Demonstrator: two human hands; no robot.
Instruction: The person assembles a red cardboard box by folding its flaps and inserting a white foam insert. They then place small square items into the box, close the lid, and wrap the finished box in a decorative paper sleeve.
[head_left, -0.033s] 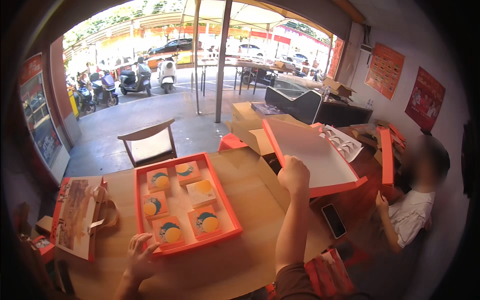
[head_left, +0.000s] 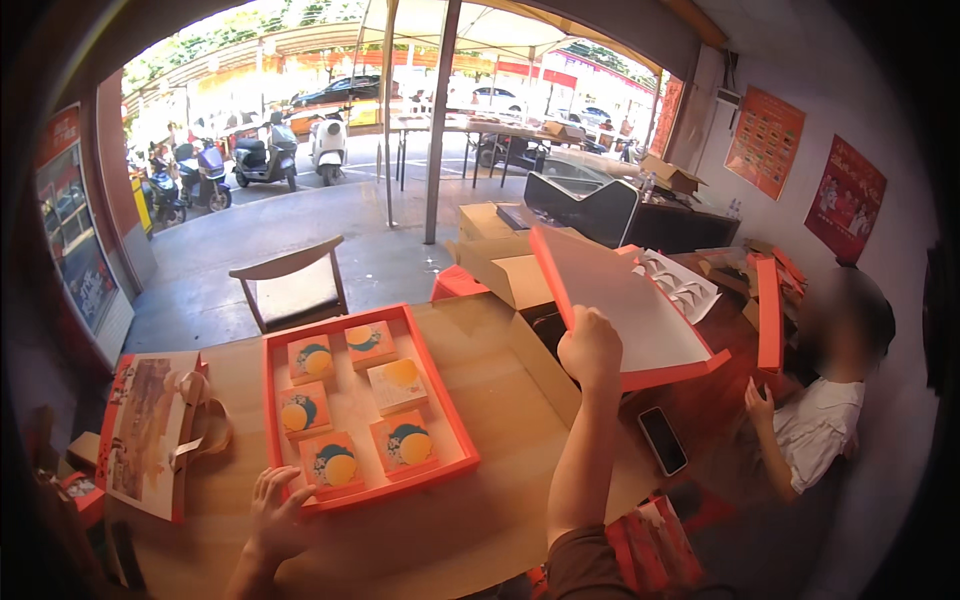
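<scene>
A shallow red gift box [head_left: 458, 468] lies on the table at centre left. Inside its pale tray sit several small square boxes; most are orange with a yellow disc and dark green pattern, and a paler one [head_left: 398, 386] is at the right side. My left hand [head_left: 277, 515] is at the near left corner of the gift box, fingers apart and curved over the rim, holding nothing. My right hand [head_left: 590, 347] grips the left edge of a large red lid [head_left: 640, 310], tilted up, its whitish inside showing. My right thumb is partly hidden.
A paper bag with handles [head_left: 150, 435] lies at the left. An opened cardboard carton [head_left: 490, 262] stands beyond the lid. A phone [head_left: 663, 441] lies right of my forearm. Another person [head_left: 825, 420] sits at the right. A chair [head_left: 290, 285] stands across the table.
The lid has risen slightly and moved a little to the right with my right hand. My left hand stays at the box corner. The view has shifted slightly.
</scene>
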